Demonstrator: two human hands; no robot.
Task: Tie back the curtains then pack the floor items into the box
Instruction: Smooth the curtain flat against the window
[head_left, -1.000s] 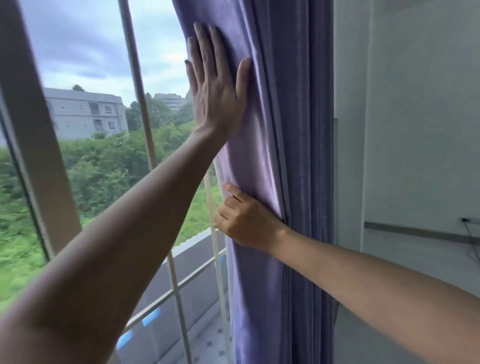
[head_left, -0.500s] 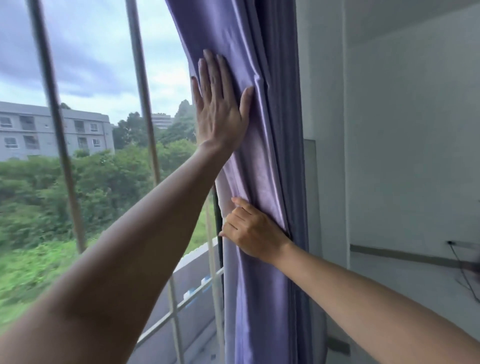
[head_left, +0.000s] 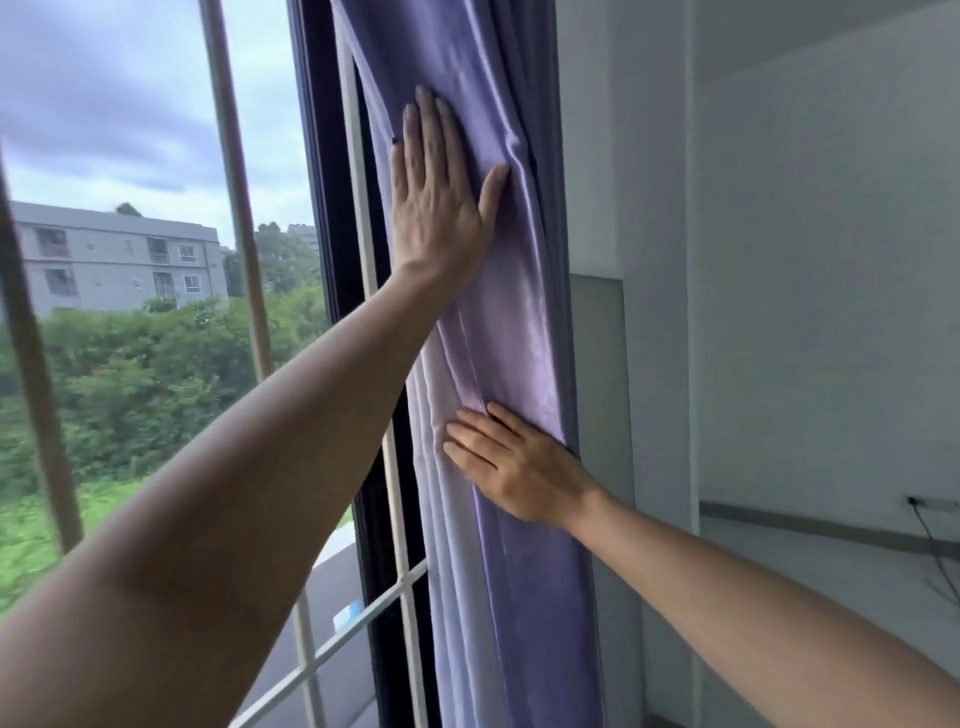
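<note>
Hands flat, fingers straight: left hand (head_left: 441, 208) at twelve o'clock, right hand (head_left: 511, 470) at five, pressing purple curtain (head_left: 524, 332) sideways, likely bunching it for tying.

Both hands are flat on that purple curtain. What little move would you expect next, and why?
Probably closing the right hand around the gathered curtain. The left hand and right hand only press it flat beside the window frame, and no tie is visible.
</note>
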